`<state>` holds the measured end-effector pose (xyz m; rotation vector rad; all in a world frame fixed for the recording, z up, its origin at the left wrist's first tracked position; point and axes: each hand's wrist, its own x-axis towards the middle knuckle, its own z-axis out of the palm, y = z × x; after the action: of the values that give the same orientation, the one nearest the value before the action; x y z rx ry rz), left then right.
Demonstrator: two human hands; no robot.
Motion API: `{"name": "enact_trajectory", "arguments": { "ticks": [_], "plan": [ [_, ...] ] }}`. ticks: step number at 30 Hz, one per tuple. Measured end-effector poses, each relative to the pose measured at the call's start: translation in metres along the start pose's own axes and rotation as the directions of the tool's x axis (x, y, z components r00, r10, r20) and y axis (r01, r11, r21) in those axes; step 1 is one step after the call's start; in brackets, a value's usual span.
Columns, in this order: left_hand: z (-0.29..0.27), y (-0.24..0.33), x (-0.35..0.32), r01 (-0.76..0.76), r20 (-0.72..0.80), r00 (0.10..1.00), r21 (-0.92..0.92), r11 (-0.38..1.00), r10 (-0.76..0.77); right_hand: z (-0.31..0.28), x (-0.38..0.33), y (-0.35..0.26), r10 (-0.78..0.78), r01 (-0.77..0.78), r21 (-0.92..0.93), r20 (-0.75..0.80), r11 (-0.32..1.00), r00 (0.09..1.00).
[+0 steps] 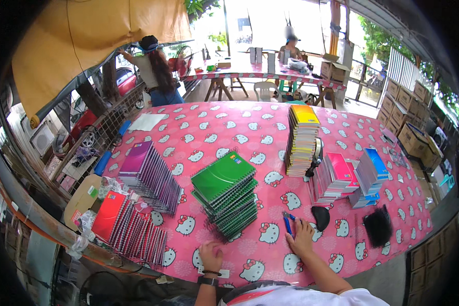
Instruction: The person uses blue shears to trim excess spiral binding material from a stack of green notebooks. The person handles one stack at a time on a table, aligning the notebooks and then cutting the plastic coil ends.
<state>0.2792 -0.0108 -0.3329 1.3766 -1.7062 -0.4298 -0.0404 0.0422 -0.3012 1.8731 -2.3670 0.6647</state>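
Note:
My right hand (303,239) rests low on the pink patterned tabletop, its fingers and thumb around the blue handles of a pair of pliers (289,223) whose tip points away from me. My left hand (210,256) lies at the near table edge with its fingers loosely curled and apart, and no object shows in it. Just beyond it rises a tall, slightly twisted stack of green spiral notebooks (223,176). A dark rounded object (320,218) sits right of my right hand. Farther right is a bundle of black spiral coils (378,226).
Purple notebooks (140,158) and red notebooks (109,214) lean in stacks at left. Yellow (305,115), pink (338,167) and blue (375,163) stacks stand at right. One person (155,71) is by the orange tarp; another (290,48) sits at the far table. Cardboard boxes (413,140) fill the right.

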Motion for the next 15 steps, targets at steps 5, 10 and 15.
{"name": "enact_trajectory", "arguments": {
  "ticks": [5, 10, 15],
  "plan": [
    [-0.002, 0.002, 0.000, 0.030, 0.007, 1.000, 0.002, 1.000, -0.030, 0.002, 0.001, 0.000, -0.001, 0.001, -0.029, -0.001, 1.000, 1.000],
    [0.000, -0.002, 0.000, 0.042, -0.014, 0.999, 0.008, 0.999, -0.041, 0.001, 0.001, -0.003, -0.013, 0.013, -0.043, 0.001, 0.999, 1.000],
    [0.005, -0.009, 0.002, 0.010, -0.035, 0.999, -0.044, 0.999, -0.012, 0.000, -0.001, -0.002, -0.021, 0.021, -0.044, -0.004, 0.999, 1.000]
  ]
}}
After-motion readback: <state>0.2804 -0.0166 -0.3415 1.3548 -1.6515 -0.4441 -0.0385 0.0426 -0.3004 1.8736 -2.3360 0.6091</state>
